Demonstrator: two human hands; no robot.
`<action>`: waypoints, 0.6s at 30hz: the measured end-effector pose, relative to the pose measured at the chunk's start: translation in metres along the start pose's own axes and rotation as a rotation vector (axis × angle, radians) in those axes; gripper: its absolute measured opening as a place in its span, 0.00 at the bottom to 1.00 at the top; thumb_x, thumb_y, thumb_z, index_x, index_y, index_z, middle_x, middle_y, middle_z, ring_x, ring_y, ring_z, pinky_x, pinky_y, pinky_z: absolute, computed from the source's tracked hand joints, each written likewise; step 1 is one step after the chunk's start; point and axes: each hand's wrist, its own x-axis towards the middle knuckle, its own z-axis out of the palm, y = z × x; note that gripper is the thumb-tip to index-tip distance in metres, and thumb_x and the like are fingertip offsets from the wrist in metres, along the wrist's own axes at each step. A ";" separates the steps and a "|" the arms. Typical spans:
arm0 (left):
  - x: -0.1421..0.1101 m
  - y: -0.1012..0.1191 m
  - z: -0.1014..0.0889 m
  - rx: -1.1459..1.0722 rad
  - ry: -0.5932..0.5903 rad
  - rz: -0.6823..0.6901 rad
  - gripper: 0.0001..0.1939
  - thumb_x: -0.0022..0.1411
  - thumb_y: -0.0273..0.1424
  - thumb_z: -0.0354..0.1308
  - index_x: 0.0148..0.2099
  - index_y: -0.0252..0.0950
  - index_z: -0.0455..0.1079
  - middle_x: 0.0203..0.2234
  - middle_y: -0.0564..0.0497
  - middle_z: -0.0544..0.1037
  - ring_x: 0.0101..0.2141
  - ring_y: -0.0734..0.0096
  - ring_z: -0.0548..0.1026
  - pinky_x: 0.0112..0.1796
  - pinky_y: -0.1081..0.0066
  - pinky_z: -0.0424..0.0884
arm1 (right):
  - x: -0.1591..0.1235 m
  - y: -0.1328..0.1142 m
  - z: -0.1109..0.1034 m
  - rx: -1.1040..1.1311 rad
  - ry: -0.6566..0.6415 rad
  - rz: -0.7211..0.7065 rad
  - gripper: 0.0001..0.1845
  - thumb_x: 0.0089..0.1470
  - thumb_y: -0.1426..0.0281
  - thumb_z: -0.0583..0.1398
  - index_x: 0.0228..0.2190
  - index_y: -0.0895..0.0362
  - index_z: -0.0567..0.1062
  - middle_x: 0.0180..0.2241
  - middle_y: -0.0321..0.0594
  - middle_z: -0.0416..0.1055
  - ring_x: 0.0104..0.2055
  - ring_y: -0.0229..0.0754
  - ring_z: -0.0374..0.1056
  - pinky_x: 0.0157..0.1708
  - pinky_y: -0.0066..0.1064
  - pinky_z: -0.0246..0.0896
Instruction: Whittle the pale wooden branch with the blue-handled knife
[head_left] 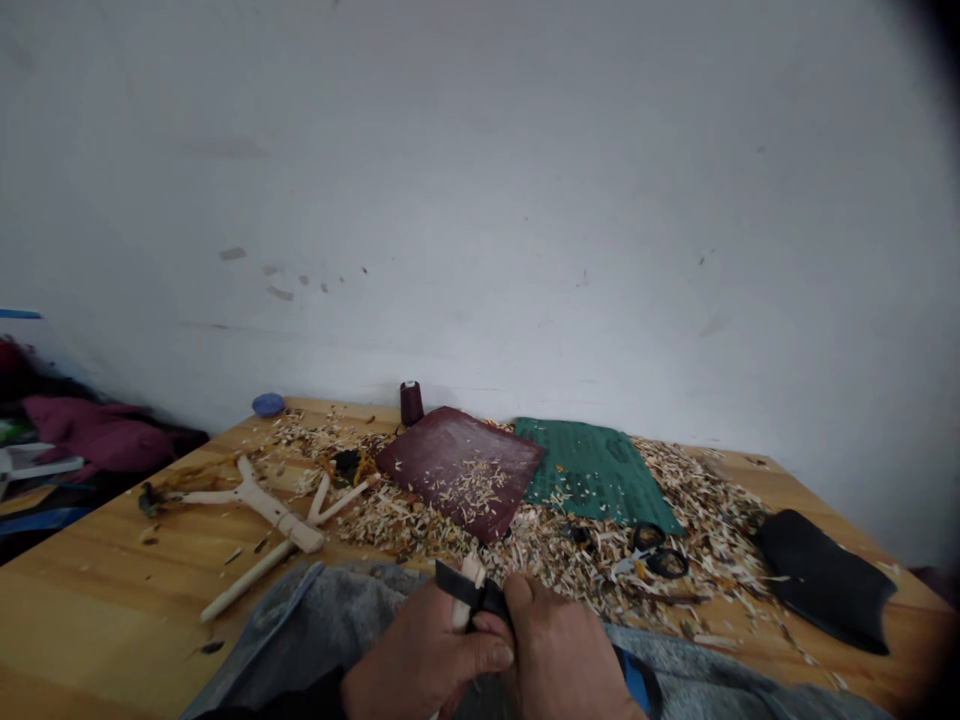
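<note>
As I stood there, the person's left hand (420, 640) was wrapped around a short pale stick (473, 570), holding it upright over the grey cloth (375, 578) at the near side of the counter (97, 610). The right hand (559, 640) was closed round the dark handle of a knife (452, 581), whose blade lay across the stick just by the left fingers. That closeness worried me most: if the edge skipped off the wood or broke through suddenly, it could have run into that hand. Little of the stick showed above the grip, so I judged it might twist under a hard push, or lose too thick a slice. The scissors (651, 553) lay among the shavings (551, 550), near enough that a sweeping right arm might have caught them. On the left, the forked wooden frame (270, 508) lay where a careless elbow could have knocked it.
</note>
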 end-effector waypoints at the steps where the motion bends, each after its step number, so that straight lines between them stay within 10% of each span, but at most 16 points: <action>1: 0.000 0.000 0.000 0.004 0.005 -0.006 0.09 0.48 0.32 0.57 0.32 0.39 0.60 0.17 0.63 0.63 0.11 0.81 0.58 0.15 0.76 0.53 | 0.000 -0.001 0.001 -0.015 0.004 0.001 0.09 0.61 0.65 0.52 0.35 0.56 0.70 0.34 0.48 0.75 0.34 0.51 0.74 0.27 0.32 0.61; 18: 0.000 -0.001 0.001 0.049 0.016 -0.043 0.06 0.46 0.31 0.56 0.29 0.38 0.62 0.14 0.62 0.63 0.10 0.79 0.58 0.12 0.76 0.55 | -0.003 -0.002 0.020 -0.135 0.176 0.025 0.10 0.61 0.64 0.52 0.34 0.56 0.70 0.29 0.47 0.72 0.28 0.52 0.72 0.26 0.38 0.63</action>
